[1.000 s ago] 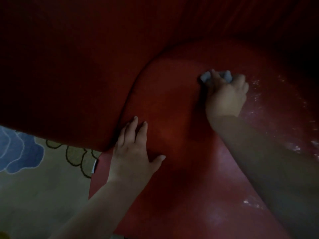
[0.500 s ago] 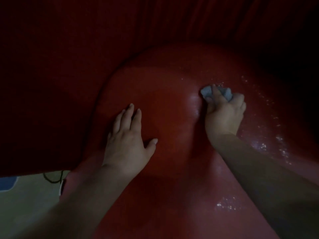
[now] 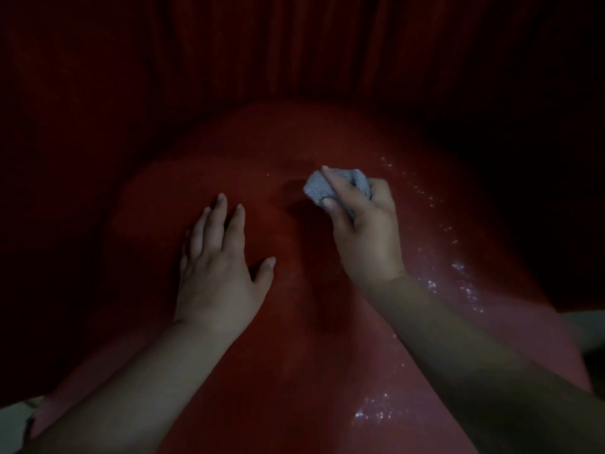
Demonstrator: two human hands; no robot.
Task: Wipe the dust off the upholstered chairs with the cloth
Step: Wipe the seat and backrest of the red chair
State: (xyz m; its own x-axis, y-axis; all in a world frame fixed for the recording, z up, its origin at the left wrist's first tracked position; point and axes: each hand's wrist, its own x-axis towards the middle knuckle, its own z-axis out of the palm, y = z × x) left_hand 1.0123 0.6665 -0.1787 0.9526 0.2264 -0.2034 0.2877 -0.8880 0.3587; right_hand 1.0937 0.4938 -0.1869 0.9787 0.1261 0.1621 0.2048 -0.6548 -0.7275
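While the left hand (image 3: 217, 273) lies spread on the red chair seat (image 3: 294, 371), the right hand (image 3: 363, 231) grips the cloth (image 3: 319, 188).
The bunched cloth sits at the seat's far middle.

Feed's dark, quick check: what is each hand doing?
Left hand: open, flat on the red upholstered chair.
Right hand: gripping the bunched grey cloth.

Red chair seat (image 3: 294, 322) w/ white glittery specks (right side), pale grey-blue cloth (image 3: 319, 188), dark-red backdrop.
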